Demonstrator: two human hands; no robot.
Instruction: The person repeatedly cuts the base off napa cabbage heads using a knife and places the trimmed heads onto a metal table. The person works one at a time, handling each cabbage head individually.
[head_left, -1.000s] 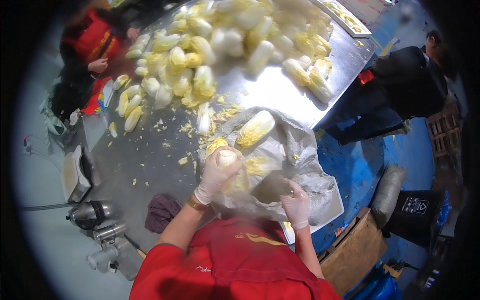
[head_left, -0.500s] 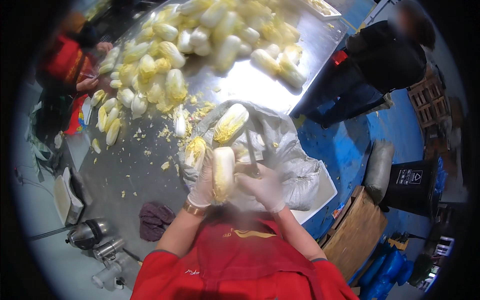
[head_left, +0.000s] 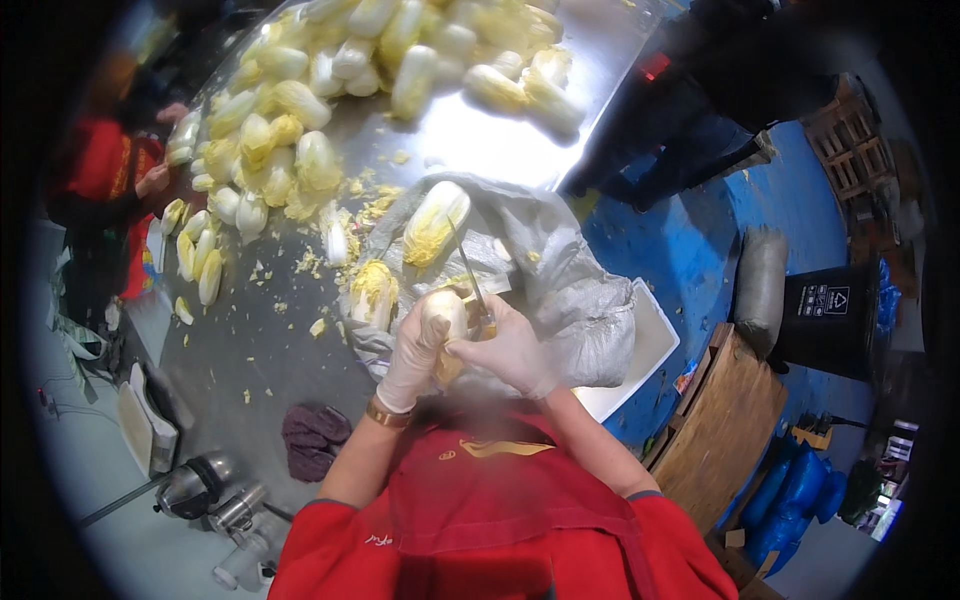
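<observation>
My gloved left hand (head_left: 404, 355) is closed around a napa cabbage (head_left: 447, 312), its white end tipped up in front of my apron. In my gloved right hand (head_left: 516, 352) is a knife (head_left: 467, 262), blade pointing away from me; the thumb of that hand touches the cabbage. Just beyond, another napa cabbage (head_left: 438, 222) lies on a crumpled silver-white woven sack (head_left: 580, 300). A yellow-leaved cabbage (head_left: 374, 292) rests by the sack's left edge. My fingers partly hide the knife handle.
Many cabbages (head_left: 300, 105) are heaped on the metal table (head_left: 240, 345), with leaf scraps scattered near them. A white tray (head_left: 652, 340) sits under the sack at right. A purple cloth (head_left: 313, 440) lies at left. Co-workers stand at far left and upper right.
The cabbage has turned in my left hand, its white end now facing up. My right hand with the knife has moved closer against it. The view has shifted slightly.
</observation>
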